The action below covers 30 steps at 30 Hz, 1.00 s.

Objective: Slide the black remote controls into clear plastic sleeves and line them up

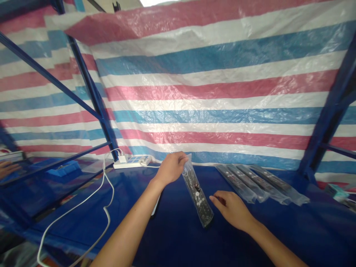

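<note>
My left hand (pixel 174 167) pinches the top end of a clear plastic bag (pixel 188 172). Inside the bag is a long, slim black remote control (pixel 202 207) with pale round marks, slanting down towards me over the blue table. To the right of the bag's lower end, my right hand (pixel 232 209) hangs apart from it, fingers loosely curled with a gap at the thumb and nothing held. Several similar bagged black remotes (pixel 256 183) lie side by side at the back right, beyond my right hand.
A white power strip (pixel 133 161) with a plugged-in charger stands at the back left; its white cable (pixel 107 211) loops off the front. A flat dark-edged device (pixel 156 205) is partly hidden by my left forearm. Blue posts (pixel 328 107) frame the blue table (pixel 178 237). Another person's hand (pixel 8 168) shows far left.
</note>
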Motion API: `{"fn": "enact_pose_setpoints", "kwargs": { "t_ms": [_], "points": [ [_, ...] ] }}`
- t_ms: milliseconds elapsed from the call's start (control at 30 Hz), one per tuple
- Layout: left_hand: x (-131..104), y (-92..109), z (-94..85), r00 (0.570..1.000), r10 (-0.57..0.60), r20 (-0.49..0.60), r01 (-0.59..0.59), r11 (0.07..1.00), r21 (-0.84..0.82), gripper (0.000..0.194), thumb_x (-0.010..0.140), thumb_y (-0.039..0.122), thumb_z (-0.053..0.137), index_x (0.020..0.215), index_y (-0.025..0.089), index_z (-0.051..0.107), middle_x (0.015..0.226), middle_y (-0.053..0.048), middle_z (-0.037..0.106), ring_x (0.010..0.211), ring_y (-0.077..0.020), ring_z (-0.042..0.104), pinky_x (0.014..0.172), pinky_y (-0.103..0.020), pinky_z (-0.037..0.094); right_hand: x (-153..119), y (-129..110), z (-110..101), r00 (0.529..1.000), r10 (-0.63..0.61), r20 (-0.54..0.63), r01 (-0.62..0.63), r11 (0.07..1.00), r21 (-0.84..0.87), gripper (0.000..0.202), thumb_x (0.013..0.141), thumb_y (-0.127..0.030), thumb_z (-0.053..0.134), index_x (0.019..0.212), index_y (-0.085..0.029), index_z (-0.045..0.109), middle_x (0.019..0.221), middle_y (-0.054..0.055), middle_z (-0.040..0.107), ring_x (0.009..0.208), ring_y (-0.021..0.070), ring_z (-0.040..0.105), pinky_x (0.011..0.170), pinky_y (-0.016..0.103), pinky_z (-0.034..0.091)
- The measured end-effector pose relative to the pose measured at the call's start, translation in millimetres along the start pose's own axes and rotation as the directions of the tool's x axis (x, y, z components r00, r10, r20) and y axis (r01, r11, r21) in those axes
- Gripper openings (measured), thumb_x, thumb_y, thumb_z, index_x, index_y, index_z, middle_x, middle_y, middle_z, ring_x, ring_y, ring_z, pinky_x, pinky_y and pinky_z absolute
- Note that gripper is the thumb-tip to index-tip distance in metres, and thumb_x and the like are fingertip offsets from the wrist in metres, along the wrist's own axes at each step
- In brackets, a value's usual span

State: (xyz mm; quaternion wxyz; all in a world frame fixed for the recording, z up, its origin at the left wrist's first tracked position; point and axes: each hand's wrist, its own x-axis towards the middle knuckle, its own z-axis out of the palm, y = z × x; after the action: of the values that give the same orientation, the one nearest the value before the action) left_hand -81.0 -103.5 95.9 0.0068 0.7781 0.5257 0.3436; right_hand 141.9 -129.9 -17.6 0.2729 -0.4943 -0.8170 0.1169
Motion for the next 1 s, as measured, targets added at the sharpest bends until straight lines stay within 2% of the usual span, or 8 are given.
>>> {"fn": "enact_pose_setpoints", "kwargs": {
  "t_ms": [233, 500, 700, 800, 933, 1000],
  "points": [
    [3.8, 6.2, -12.7, 0.998, -0.030, -0.055, 0.035, 0.996, 0.080, 0.019, 0.085, 0.025, 0.047, 0.072, 0.018, 0.059, 0.065, 0.000, 0.060, 0.063, -0.0140, 0.052, 0.061, -0.026, 0.034, -6.4, -16.1, -4.8, 0.994, 0.049, 0.098, -0.046, 0.999, -0.029, 0.038, 0.085, -0.053, 0.047, 0.071, -0.021, 0.061, 0.064, 0.000, 0.062, 0.058, 0.0137, 0.055, 0.053, 0.024, 0.029],
    [7.4, 11.6, -28.2, 0.992, -0.042, -0.120, 0.065, 0.978, 0.197, 0.021, 0.086, 0.026, 0.046, 0.073, 0.018, 0.059, 0.070, -0.002, 0.063, 0.065, -0.0162, 0.055, 0.061, -0.026, 0.035, -13.6, -38.3, 3.7, 0.979, 0.093, 0.181, -0.067, 0.987, -0.147, 0.032, 0.071, -0.053, 0.065, 0.073, -0.022, 0.059, 0.081, 0.004, 0.071, 0.073, 0.0209, 0.065, 0.057, 0.025, 0.032],
    [7.6, 15.8, -42.1, 0.985, -0.049, -0.163, 0.092, 0.959, 0.267, 0.020, 0.087, 0.024, 0.045, 0.076, 0.018, 0.061, 0.075, -0.004, 0.066, 0.071, -0.0186, 0.059, 0.065, -0.027, 0.037, -15.2, -41.5, 11.2, 0.976, 0.121, 0.181, -0.085, 0.977, -0.195, 0.020, 0.075, -0.040, 0.060, 0.074, -0.020, 0.060, 0.081, 0.005, 0.072, 0.075, 0.0242, 0.068, 0.059, 0.028, 0.035],
    [7.6, 13.4, -51.8, 0.975, -0.016, -0.220, 0.078, 0.958, 0.277, 0.021, 0.087, 0.026, 0.045, 0.077, 0.018, 0.061, 0.075, -0.004, 0.065, 0.071, -0.0182, 0.058, 0.066, -0.027, 0.038, -14.5, -41.7, 9.0, 0.976, 0.130, 0.173, -0.096, 0.977, -0.192, 0.018, 0.077, -0.038, 0.058, 0.072, -0.020, 0.059, 0.078, 0.005, 0.072, 0.073, 0.0245, 0.068, 0.057, 0.028, 0.034],
    [6.3, 10.1, -70.9, 0.948, 0.041, -0.316, 0.031, 0.975, 0.218, 0.023, 0.086, 0.029, 0.045, 0.076, 0.017, 0.062, 0.073, -0.002, 0.064, 0.068, -0.0160, 0.057, 0.066, -0.026, 0.039, -13.1, -39.1, 4.1, 0.978, 0.139, 0.158, -0.108, 0.976, -0.189, 0.018, 0.077, -0.037, 0.057, 0.070, -0.021, 0.057, 0.073, 0.005, 0.072, 0.071, 0.0251, 0.068, 0.055, 0.028, 0.031],
    [6.2, 7.5, -82.3, 0.927, 0.029, -0.374, 0.031, 0.988, 0.153, 0.023, 0.084, 0.031, 0.047, 0.077, 0.017, 0.063, 0.073, -0.001, 0.065, 0.068, -0.0149, 0.057, 0.067, -0.025, 0.040, -12.0, -35.5, 3.0, 0.976, 0.159, 0.149, -0.127, 0.970, -0.205, 0.019, 0.077, -0.038, 0.057, 0.070, -0.021, 0.057, 0.072, 0.005, 0.071, 0.070, 0.0245, 0.068, 0.054, 0.028, 0.031]
  ]
}}
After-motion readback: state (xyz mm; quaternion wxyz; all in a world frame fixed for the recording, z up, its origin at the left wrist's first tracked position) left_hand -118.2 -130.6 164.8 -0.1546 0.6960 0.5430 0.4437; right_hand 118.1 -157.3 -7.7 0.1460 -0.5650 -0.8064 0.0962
